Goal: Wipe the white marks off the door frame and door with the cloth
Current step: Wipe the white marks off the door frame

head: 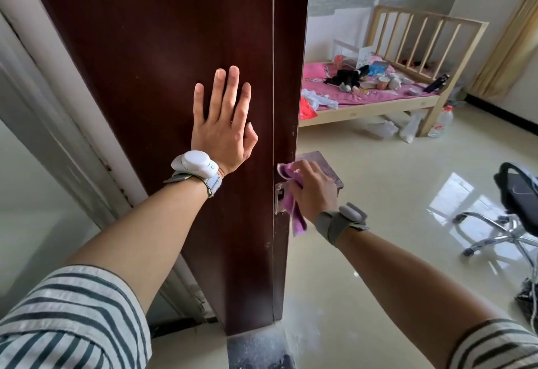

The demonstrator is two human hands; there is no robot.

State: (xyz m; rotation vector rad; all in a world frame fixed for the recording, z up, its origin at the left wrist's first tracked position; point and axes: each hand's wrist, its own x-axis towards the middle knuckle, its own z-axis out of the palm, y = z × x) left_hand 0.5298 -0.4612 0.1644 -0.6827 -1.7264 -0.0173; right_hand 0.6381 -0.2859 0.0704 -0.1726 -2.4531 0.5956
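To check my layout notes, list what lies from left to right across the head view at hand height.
In order: left hand flat on the door → pink cloth → right hand gripping it → office chair.

Bright daylight floods in from the right by the curtain (512, 48), glaring white off the glossy floor (387, 182); the dark door (151, 33) shows a soft sheen, straight lines bow at the wide-angle edges, and the focus is crisp nearly everywhere

office chair (516, 194) cropped (right edge), cloth (297, 217) half hidden
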